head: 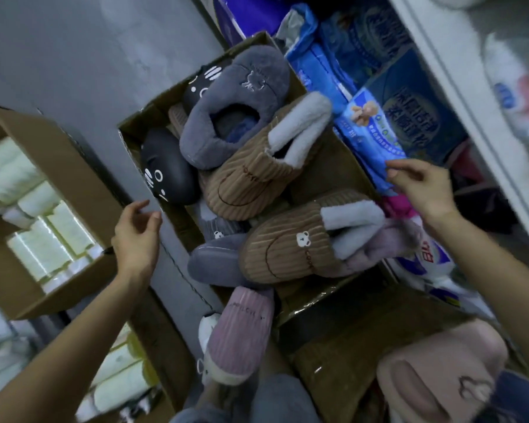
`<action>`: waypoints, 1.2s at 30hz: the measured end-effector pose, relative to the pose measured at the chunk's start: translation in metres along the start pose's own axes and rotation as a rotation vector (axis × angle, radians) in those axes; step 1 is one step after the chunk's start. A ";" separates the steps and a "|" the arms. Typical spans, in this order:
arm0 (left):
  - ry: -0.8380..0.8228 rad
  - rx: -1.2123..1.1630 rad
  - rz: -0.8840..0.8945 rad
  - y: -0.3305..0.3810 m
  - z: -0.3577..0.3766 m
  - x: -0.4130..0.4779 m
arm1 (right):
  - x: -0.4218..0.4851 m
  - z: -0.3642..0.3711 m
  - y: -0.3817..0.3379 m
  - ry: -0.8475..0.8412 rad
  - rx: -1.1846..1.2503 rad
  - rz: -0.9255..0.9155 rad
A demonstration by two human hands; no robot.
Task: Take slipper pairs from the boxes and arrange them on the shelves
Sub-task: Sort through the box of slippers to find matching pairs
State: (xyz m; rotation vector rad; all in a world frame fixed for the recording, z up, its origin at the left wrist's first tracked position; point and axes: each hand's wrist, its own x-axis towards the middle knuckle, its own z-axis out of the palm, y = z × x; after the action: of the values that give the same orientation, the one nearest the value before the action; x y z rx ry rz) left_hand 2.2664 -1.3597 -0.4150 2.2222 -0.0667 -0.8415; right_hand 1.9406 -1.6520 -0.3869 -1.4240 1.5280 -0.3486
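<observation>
An open cardboard box (141, 117) on the floor holds several slippers. Two brown corduroy slippers with grey fleece lining lie in it, one in the middle (251, 175) and one nearer me with a white bear patch (293, 245). A grey plush slipper (235, 99) lies on top at the far end, and two black slippers with cat faces (168, 169) sit along the left side. My left hand (135, 236) hovers by the box's left wall, fingers loosely curled, holding nothing. My right hand (422, 184) hovers at the right side, empty, fingers relaxed.
A pink ribbed slipper (239, 334) sticks out at the box's near end. A pale pink plush slipper (440, 374) lies at the lower right. Blue packaged goods (376, 138) fill the white shelf (458, 96) on the right. A second box (74, 190) with white rolls stands left.
</observation>
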 end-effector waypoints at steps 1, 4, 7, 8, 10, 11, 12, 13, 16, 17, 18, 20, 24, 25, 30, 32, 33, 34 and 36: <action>-0.038 0.018 0.030 0.013 0.000 -0.006 | -0.019 0.000 -0.005 0.040 0.042 0.021; -0.206 0.064 0.069 0.040 0.011 -0.022 | -0.079 0.014 -0.016 0.156 0.233 0.161; -0.318 0.059 0.029 0.054 0.030 -0.029 | -0.134 0.048 -0.020 0.246 0.427 0.406; -0.334 0.037 -0.016 0.059 0.036 -0.030 | -0.150 0.062 -0.019 0.277 0.474 0.480; -0.358 -0.003 -0.088 0.063 0.044 -0.028 | -0.177 0.092 -0.014 0.335 0.549 0.580; -0.370 -0.004 -0.102 0.064 0.046 -0.027 | -0.186 0.108 -0.010 0.350 0.567 0.625; -0.386 -0.003 -0.105 0.064 0.047 -0.026 | -0.193 0.122 -0.007 0.356 0.593 0.676; -0.409 0.004 -0.103 0.065 0.047 -0.023 | -0.196 0.137 -0.004 0.353 0.629 0.726; -0.499 0.049 -0.108 0.069 0.039 -0.014 | -0.198 0.178 0.004 0.307 0.730 0.820; -0.550 0.071 -0.088 0.072 0.036 -0.010 | -0.196 0.188 0.007 0.310 0.746 0.840; -0.604 0.106 -0.055 0.075 0.032 -0.006 | -0.194 0.196 0.008 0.329 0.771 0.869; -0.699 0.212 0.038 0.082 0.027 0.002 | -0.187 0.204 0.011 0.373 0.873 0.926; -0.824 0.301 0.147 0.099 0.029 0.012 | -0.180 0.208 0.017 0.396 0.972 0.966; -0.850 0.306 0.149 0.103 0.031 0.012 | -0.179 0.209 0.018 0.386 0.960 0.964; -0.910 0.292 0.113 0.104 0.045 0.012 | -0.170 0.210 0.023 0.309 0.903 0.924; -0.908 0.281 0.141 0.101 0.047 0.011 | -0.169 0.212 0.026 0.328 0.854 0.901; -0.905 0.278 0.147 0.100 0.047 0.010 | -0.171 0.213 0.026 0.331 0.844 0.892; -0.900 0.277 0.150 0.099 0.046 0.010 | -0.174 0.214 0.024 0.326 0.843 0.884; -0.898 0.269 0.146 0.097 0.043 0.010 | -0.181 0.217 0.018 0.335 0.847 0.887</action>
State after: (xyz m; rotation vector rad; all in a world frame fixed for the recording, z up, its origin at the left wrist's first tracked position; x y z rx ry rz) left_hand 2.2683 -1.4594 -0.3780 1.8588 -0.7922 -1.7532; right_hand 2.0699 -1.4029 -0.4236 0.0118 1.7919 -0.5903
